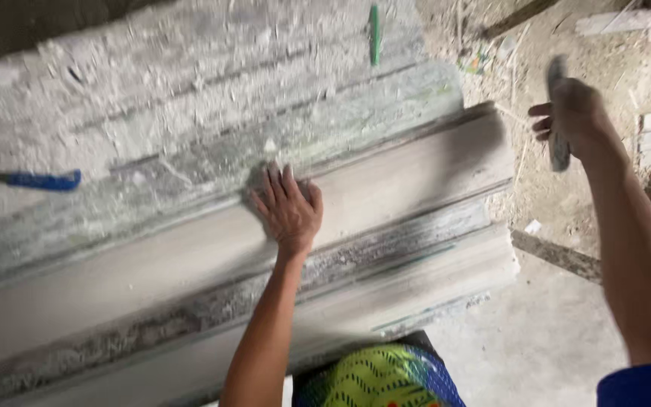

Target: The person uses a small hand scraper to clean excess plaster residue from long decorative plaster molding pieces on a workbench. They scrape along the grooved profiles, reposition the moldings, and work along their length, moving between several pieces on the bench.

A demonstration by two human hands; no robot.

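Now | left hand (289, 211) flat on moulding (386, 188) | long axis lower-left to upper-right

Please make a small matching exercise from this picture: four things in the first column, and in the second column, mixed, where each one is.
1. left hand
2. right hand
3. blue-handled tool
4. green stick

a. top edge of the dusty slab
b. flat on the pale moulding
c. far left on the slab
d. raised beyond the moulding's end, gripping a dark flat tool

Pairs: 1-b, 2-d, 3-c, 4-a
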